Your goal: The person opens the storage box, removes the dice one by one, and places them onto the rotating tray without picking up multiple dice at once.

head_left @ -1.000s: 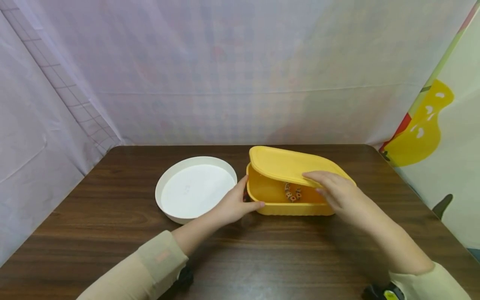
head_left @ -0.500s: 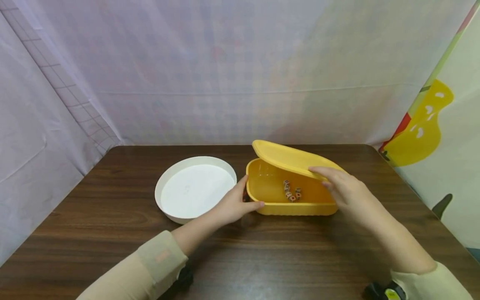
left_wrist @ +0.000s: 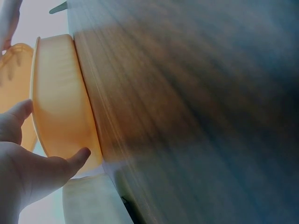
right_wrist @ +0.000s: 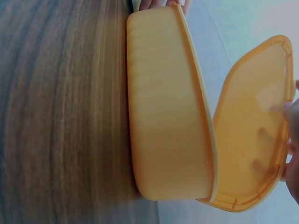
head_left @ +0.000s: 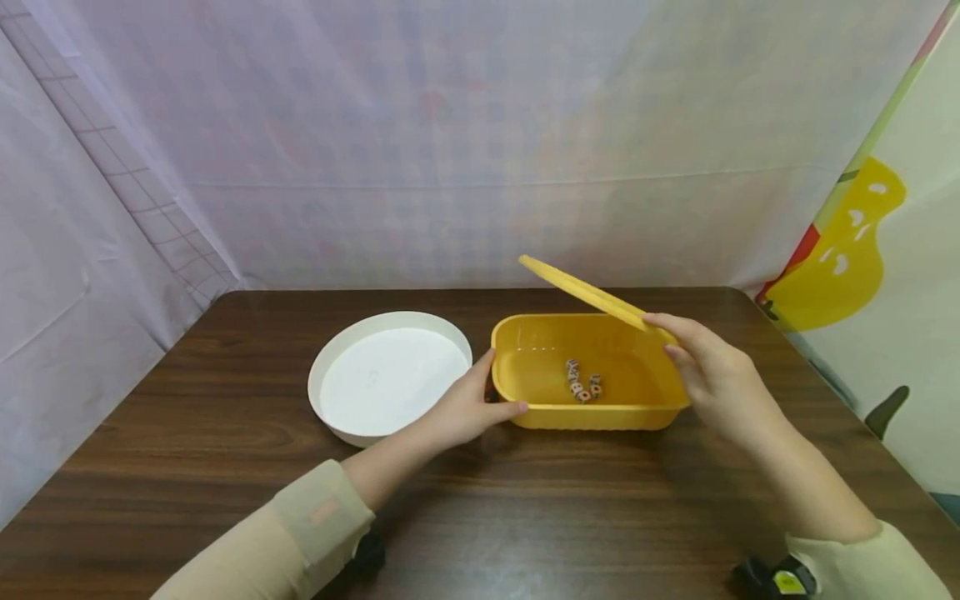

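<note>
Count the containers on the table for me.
2: the round white tray on the left, and the yellow box to its right. Something small could be hidden behind the left hand.

Left arm reaches in from lower left; left hand gripping, thumb spread away from fingers. Right arm angles in from lower right; right hand pinching, thumb below index finger. Wrists bare past rolled sleeves, hands apart.
</note>
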A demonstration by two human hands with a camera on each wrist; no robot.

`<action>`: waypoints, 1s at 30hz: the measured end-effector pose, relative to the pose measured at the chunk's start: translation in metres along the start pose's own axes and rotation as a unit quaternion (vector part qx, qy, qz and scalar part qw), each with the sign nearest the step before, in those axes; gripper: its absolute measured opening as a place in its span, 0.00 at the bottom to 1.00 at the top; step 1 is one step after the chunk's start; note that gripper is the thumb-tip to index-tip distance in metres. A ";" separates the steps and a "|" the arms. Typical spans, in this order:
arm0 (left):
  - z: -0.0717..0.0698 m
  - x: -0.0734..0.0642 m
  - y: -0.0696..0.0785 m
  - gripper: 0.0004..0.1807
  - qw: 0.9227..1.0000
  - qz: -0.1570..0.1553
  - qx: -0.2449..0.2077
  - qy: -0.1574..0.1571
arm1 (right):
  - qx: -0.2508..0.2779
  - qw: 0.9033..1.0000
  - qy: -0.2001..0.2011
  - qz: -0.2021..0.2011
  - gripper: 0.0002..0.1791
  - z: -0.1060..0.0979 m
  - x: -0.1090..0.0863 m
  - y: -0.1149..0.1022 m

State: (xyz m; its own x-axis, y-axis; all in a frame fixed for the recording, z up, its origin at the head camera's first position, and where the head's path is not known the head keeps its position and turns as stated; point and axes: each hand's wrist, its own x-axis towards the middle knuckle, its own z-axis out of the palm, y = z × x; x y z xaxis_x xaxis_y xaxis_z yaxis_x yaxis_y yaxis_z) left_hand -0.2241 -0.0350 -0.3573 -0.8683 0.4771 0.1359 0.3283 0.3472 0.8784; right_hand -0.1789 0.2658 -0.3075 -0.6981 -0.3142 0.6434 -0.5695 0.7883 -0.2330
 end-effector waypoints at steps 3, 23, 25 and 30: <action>0.000 0.000 0.001 0.49 1.000 -0.007 0.007 0.001 | 0.004 1.000 0.023 -0.004 0.30 -0.001 0.001 0.003; 0.001 0.000 0.001 0.47 0.999 0.005 0.034 0.006 | 0.089 0.981 0.163 0.050 0.29 -0.012 0.003 0.019; 0.001 0.000 0.001 0.48 0.999 0.004 0.035 0.006 | 0.102 0.979 0.162 0.068 0.28 -0.015 0.003 0.019; 0.001 -0.001 0.003 0.48 0.999 -0.001 0.040 0.006 | 0.118 0.975 0.145 0.119 0.27 -0.023 0.002 0.021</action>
State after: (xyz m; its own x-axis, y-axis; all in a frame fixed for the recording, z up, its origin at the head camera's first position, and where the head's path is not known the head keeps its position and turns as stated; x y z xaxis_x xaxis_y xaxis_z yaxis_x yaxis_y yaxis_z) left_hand -0.2223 -0.0338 -0.3556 -0.8734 0.4663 0.1403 0.3549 0.4124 0.8390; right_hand -0.1827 0.2941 -0.2945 -0.6903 0.0531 0.7216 -0.5134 0.6668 -0.5402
